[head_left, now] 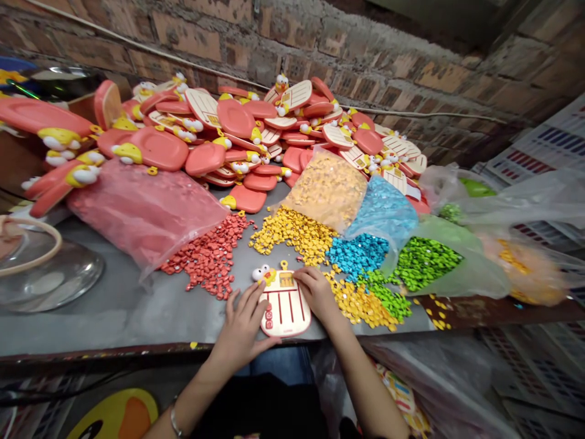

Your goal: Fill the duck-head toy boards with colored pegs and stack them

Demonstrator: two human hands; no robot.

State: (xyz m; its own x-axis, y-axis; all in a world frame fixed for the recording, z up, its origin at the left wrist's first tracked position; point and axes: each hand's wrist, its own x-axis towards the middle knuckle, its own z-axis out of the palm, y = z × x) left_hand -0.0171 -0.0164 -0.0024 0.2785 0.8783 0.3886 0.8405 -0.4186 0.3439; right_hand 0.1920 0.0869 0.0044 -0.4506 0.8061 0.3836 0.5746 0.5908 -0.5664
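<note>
A cream board with a red rim (pixel 296 314) and a yellow duck head with white eyes lies on the grey table. Several red pieces sit in its left slot. My left hand (pixel 242 323), fingers spread, rests along the board's left edge. At the upper right of the board, my right hand (pixel 317 292) has its fingertips bent together by the small yellow window; whether a piece is between them is hidden. Loose red pieces (pixel 214 256) lie to the left, yellow pieces (pixel 297 235) behind, blue pieces (pixel 359 253) and green pieces (pixel 425 262) to the right.
Many red and cream boards (pixel 237 119) are piled along the brick wall. Plastic bags of pieces stand behind the heaps: red (pixel 146 207), yellow (pixel 326 186), blue (pixel 384 207) and green (pixel 475 262). A clear round container (pixel 50 268) stands at the left. The table's front edge (pixel 137 350) runs near my forearms.
</note>
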